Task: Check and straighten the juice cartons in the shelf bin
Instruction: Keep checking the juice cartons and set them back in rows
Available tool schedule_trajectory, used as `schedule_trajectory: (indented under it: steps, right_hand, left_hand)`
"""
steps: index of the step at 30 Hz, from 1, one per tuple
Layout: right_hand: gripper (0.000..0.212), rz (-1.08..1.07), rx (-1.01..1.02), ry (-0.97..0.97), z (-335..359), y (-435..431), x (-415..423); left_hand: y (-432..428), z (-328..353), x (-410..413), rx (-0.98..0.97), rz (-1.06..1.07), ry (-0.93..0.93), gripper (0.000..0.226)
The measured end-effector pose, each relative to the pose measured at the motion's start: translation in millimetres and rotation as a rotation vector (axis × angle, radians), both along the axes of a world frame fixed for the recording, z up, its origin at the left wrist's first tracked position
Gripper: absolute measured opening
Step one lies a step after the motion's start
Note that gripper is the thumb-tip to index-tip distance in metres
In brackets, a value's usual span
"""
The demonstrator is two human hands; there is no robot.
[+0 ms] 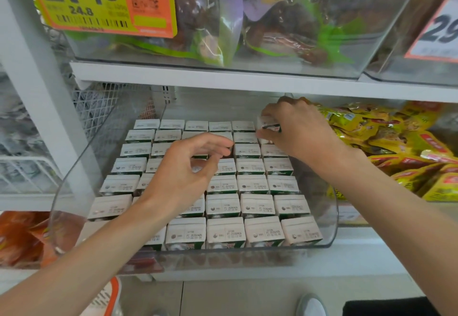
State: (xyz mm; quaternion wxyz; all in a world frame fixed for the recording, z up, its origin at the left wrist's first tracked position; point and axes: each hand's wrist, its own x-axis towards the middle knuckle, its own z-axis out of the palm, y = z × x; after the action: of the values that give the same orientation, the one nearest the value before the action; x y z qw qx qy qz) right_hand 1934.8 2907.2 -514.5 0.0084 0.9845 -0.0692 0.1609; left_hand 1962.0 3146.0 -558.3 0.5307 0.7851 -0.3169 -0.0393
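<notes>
Right hand [297, 132] pinching a raised carton [266, 122] (left hand [183, 174] loosely curled, hold unclear): lowered askew, it could jam on neighbours [272, 150] just beneath the grip.

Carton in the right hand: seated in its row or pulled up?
Lifted and tilted. The right hand pinches the carton higher than the other cartons; its printed side shows.
</notes>
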Motion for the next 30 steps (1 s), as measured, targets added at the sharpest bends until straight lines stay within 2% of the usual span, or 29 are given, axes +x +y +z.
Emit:
schedule_trajectory:
  steps: [4, 10, 13, 18, 22, 27, 30]
  right_hand:
    - [0.052, -0.013, -0.016, 0.121, -1, 3, 9]
    - [0.032, 0.006, -0.066, 0.298, 1, -2, 21]
    - [0.026, 0.038, -0.043, 0.328, 2, -3, 26]
    - [0.027, 0.18, 0.14, 0.35, 6, 3, 37]
    - [0.034, 0.202, 0.129, 0.46, 14, 4, 47]
    - [0.034, 0.204, 0.067, 0.461, 11, 7, 50]
    - [0.034, 0.213, 0.111, 0.474, 13, 3, 46]
  left_hand:
    - [1, 0, 1, 0.0, 0.003, -0.011, 0.037]
    - [4, 0, 4, -0.025, 0.013, -0.011, 0.035]
    - [5, -1, 5, -0.027, 0.017, -0.007, 0.035]
    - [6, -1, 6, -0.04, 0.026, 0.004, 0.035]
    - [7, 0, 8, -0.042, 0.042, 0.014, 0.035]
    - [11, 0, 10, -0.049, 0.053, 0.004, 0.033]
    - [11, -1, 10, -0.042, 0.053, -0.005, 0.033]
